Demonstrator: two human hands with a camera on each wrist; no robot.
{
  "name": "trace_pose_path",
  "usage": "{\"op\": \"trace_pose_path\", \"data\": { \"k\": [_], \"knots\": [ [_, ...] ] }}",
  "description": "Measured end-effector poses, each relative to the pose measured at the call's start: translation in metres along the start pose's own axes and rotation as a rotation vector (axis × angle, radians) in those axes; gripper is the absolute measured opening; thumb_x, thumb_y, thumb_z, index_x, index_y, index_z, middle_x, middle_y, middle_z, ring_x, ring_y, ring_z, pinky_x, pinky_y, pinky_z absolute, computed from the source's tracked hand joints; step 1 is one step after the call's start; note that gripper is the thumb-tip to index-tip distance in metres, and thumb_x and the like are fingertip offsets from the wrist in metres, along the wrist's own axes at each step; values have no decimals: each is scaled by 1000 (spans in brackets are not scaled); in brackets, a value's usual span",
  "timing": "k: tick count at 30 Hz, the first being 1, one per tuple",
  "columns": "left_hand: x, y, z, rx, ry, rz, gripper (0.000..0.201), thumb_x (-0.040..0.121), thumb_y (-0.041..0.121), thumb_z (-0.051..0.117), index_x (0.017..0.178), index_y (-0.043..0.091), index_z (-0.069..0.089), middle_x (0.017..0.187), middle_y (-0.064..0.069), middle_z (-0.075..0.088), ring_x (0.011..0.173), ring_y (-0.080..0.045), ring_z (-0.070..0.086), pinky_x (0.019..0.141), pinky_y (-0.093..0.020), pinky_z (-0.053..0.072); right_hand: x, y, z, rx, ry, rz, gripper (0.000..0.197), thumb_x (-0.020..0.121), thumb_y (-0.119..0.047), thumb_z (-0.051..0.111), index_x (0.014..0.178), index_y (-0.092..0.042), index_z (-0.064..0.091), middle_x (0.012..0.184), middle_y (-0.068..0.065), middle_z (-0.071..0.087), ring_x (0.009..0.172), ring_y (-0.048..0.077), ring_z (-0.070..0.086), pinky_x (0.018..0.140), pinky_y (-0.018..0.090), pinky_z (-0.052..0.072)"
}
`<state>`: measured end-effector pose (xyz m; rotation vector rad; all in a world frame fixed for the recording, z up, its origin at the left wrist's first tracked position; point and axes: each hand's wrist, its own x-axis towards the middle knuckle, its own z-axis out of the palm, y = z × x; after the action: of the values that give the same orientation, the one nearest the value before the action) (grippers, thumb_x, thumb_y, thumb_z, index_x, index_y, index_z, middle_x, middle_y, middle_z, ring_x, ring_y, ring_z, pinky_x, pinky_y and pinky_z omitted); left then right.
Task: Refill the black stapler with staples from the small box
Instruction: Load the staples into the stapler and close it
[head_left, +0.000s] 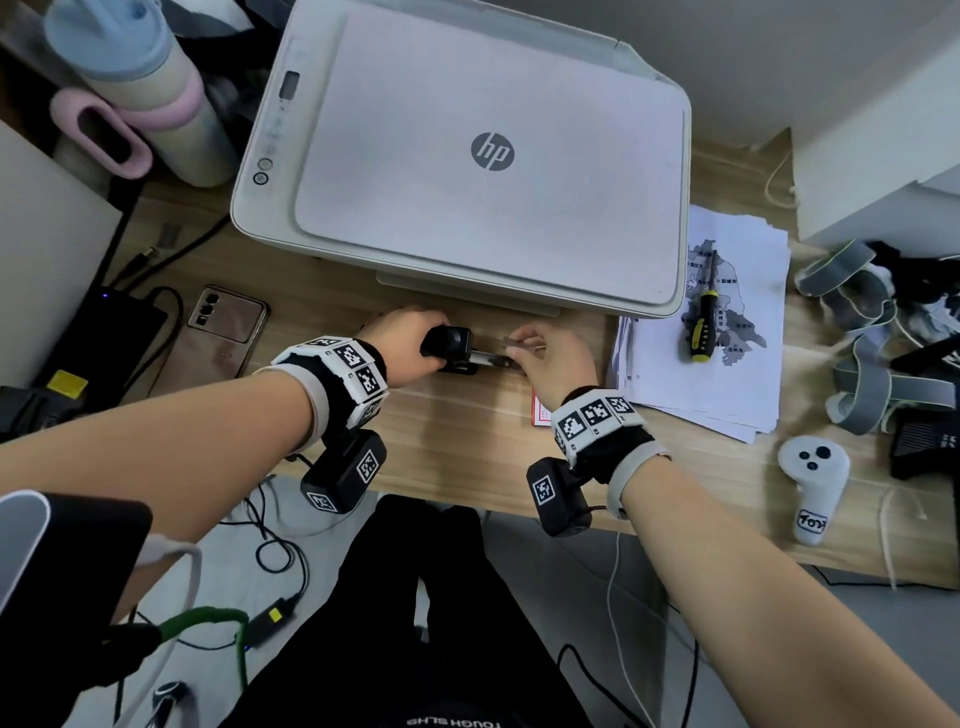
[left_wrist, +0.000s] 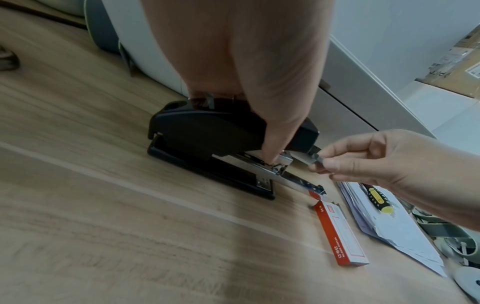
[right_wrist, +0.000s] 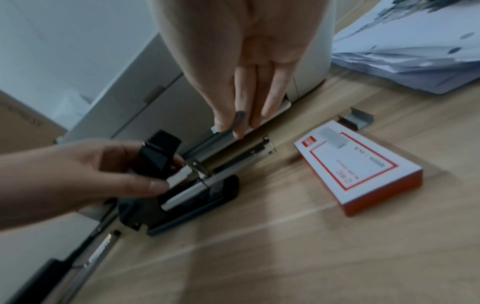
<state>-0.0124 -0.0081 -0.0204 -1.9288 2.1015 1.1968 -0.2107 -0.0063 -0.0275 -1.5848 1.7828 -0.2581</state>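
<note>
While my left hand (head_left: 402, 338) wraps the black stapler (left_wrist: 207, 131) top, fingers curled over the cover and thumb tip pressing down at the metal magazine (left_wrist: 291, 179), the stapler sits on the wooden desk (head_left: 467, 431) just in front of the white HP printer (head_left: 467, 145), at 12 o'clock from me. Magazine rail is slid out toward 3 o'clock, its tip clear of the black base.

My right hand (head_left: 553, 358) pinches a strip of staples (right_wrist: 228, 131) between thumb and fingertips, remaining fingers extended alongside. Strip sits just above the open rail, roughly parallel to it; can't tell if it touches the channel yet.

Small box (left_wrist: 340, 232), red and white, lies flat on the desk at 5 o'clock from the stapler, near the rail tip, apart from it. In the head view my right wrist mostly hides it. A second loose staple strip (right_wrist: 355, 119) lies on the desk just beyond the box, on the printer side.

Stack of printed papers (head_left: 727, 332) at 3 o'clock, yellow-and-black screwdriver (head_left: 701, 327) resting on top. White controller (head_left: 813, 483) at 4 o'clock near the desk edge. Phone (head_left: 218, 332) face down at 9 o'clock from the stapler. Bottle with pink handle (head_left: 130, 93) at 10 o'clock, left of the printer.
</note>
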Motion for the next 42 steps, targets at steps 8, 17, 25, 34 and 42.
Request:
{"op": "trace_pose_path", "data": {
  "k": [8, 17, 25, 34, 42],
  "knots": [
    [4, -6, 2, -43, -5, 3, 37, 77, 28, 67, 112, 21, 59, 112, -11, 67, 106, -32, 60, 91, -40, 49, 0, 3, 13, -117, -50, -112, 20, 81, -22, 63, 99, -15, 68, 110, 1, 66, 105, 17, 56, 85, 24, 41],
    [6, -7, 4, -88, -9, 17, 35, 77, 24, 69, 110, 19, 60, 108, -10, 68, 101, -31, 62, 87, -38, 51, -2, 5, 16, -65, -25, -109, 20, 79, -19, 65, 98, -16, 70, 104, 0, 70, 97, 16, 61, 87, 28, 49],
    [8, -9, 6, -85, -7, 11, 36, 77, 26, 69, 111, 20, 60, 110, -9, 68, 102, -30, 61, 88, -37, 50, -2, 8, 19, -29, 16, -74, 20, 77, -20, 68, 96, -18, 72, 101, -2, 71, 94, 15, 62, 85, 26, 50],
    [8, -9, 5, -82, -8, 4, 46, 72, 16, 70, 117, 20, 58, 112, -11, 68, 105, -31, 62, 91, -38, 51, -15, 13, 17, 150, 77, 199, 42, 75, -32, 69, 114, -18, 61, 108, -1, 67, 85, 11, 59, 74, 35, 57],
    [4, -11, -5, 24, -84, -69, 22, 78, 8, 55, 97, 13, 65, 94, -15, 71, 90, -36, 65, 75, -35, 50, -15, 2, 23, 427, 77, 422, 38, 83, -20, 60, 120, -12, 61, 125, 4, 63, 109, 17, 60, 94, 29, 49]
  ]
}}
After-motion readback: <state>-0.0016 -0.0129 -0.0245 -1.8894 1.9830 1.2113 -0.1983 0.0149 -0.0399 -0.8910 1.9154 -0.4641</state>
